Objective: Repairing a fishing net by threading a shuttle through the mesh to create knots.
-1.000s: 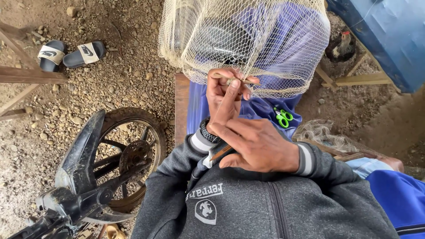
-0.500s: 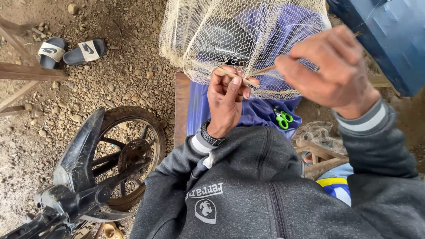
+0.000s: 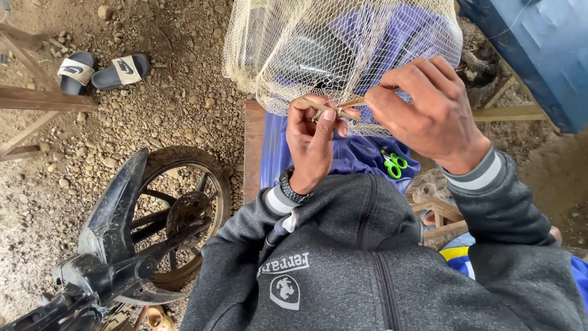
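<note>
One pale net (image 3: 343, 49) hangs bunched over a blue cloth (image 3: 361, 153) on the wooden counter (image 3: 252, 153), its lower edge drawn to both hands. Since a moment ago the right hand (image 3: 432, 113) has swung back in from the far right to the net edge, so another pass through the mesh looks underway. It is closed, pinching one slim wooden needle (image 3: 355, 103) that points at the left hand (image 3: 313, 141), which is curled shut on the net's edge and a thin stick (image 3: 318, 108). One wheel (image 3: 177, 214) stands left, two sandals (image 3: 101, 70) lie beyond, one pair of green scissors (image 3: 393, 164) rests on the cloth.
</note>
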